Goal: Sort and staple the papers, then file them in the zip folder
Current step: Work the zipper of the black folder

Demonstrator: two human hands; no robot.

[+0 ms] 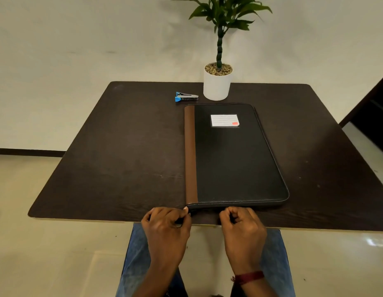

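1. Location: the zip folder (235,155) lies flat and closed on the bench (122,146), brown spine to the left, label (224,120) facing up, its near edge just short of the bench edge. No loose papers are in view.
2. Left hand (167,228): fingers (177,213) curled, pinching the folder at its near spine corner, thumb tip on the corner.
3. Right hand (243,230): fingers (229,213) curled and pressed together at the near edge, just right of the left hand. They appear to pinch the edge. The zip pull itself is hidden, so I cannot tell if they have it.
4. Assessment: the step in hand appears to be working the zip at this corner. Whether it is opening or closing cannot be determined.
5. Recommendation: the left hand should anchor the corner flat while the right draws the pull along the edge. Keep the pull in line with the track, and slow it at the rounded corners, where it may snag.
6. Clearance: the stapler (186,97) and plant pot (217,86) stand just beyond the far edge. Do not let the folder slide forward into them.
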